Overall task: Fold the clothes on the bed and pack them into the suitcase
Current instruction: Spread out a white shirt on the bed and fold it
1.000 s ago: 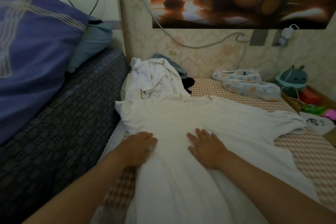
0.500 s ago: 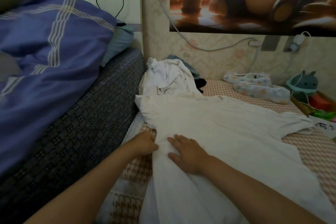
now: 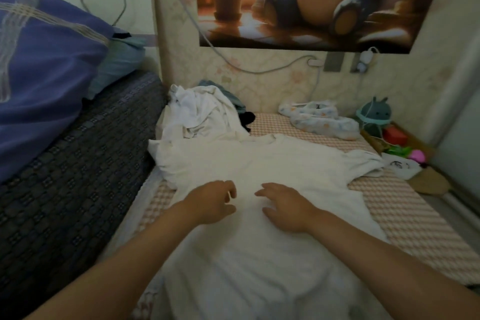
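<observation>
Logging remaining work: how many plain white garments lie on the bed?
2: a white T-shirt spread flat in front; a crumpled white heap behind it, which may hide more.

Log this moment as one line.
white T-shirt: spread on bed, unfolded; left hand: open, over shirt; right hand: open, over shirt; suitcase: unseen
</observation>
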Action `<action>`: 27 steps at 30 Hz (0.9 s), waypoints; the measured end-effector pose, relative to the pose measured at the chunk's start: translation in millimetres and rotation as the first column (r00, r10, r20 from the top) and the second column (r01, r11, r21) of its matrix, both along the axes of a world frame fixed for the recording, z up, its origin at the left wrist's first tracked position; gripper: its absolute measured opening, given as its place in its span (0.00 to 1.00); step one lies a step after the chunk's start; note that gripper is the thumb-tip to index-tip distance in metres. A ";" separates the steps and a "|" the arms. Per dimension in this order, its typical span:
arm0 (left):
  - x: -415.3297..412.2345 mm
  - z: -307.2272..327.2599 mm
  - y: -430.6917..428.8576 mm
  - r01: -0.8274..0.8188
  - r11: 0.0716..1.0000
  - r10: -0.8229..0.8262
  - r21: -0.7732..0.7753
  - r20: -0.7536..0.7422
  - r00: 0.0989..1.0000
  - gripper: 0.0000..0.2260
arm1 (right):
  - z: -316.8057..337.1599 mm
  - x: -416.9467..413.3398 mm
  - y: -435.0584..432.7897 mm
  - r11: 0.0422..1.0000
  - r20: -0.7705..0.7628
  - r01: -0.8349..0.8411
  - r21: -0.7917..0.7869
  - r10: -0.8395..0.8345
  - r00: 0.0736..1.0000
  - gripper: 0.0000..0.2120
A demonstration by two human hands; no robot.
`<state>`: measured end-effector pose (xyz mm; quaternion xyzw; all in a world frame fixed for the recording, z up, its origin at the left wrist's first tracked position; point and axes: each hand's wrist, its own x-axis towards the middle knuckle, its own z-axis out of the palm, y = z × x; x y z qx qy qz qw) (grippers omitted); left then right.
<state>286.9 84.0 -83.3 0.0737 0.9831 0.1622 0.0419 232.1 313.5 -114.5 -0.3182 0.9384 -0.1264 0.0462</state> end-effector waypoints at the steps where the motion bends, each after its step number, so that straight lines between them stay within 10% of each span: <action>1: -4.3 -0.5 20.6 0.055 0.998 -0.055 0.002 -0.013 0.998 0.13 | 3.9 -4.6 23.6 0.998 -0.024 0.060 -0.011 -0.060 0.998 0.23; 9: -20.4 -32.7 178.1 0.397 0.917 -0.394 -0.030 0.076 0.916 0.23 | -6.6 -11.1 169.7 0.722 0.039 0.681 0.122 -0.689 0.724 0.28; 13: -24.2 -38.9 190.5 0.421 0.897 -0.433 0.134 0.076 0.898 0.05 | -13.0 -7.9 183.7 0.790 0.270 0.596 -0.145 -0.548 0.791 0.26; 19: -9.3 -22.7 180.2 0.430 0.878 -0.475 0.208 0.277 0.835 0.03 | 2.0 3.1 199.5 0.854 0.264 0.513 0.081 -0.515 0.816 0.22; 21: -3.0 -16.3 188.4 0.415 0.898 -0.439 0.145 0.256 0.861 0.09 | 10.7 9.9 200.6 0.867 0.277 0.490 0.097 -0.496 0.823 0.20; 24: 18.5 -5.3 210.1 0.344 0.924 -0.376 0.168 0.234 0.896 0.24 | 38.7 30.9 196.4 0.857 0.442 0.460 0.231 -0.514 0.736 0.48; 27: 40.9 -12.3 223.5 0.467 0.879 -0.440 -0.101 0.211 0.873 0.38 | 51.7 51.3 192.5 0.907 0.533 0.281 0.314 -0.413 0.738 0.41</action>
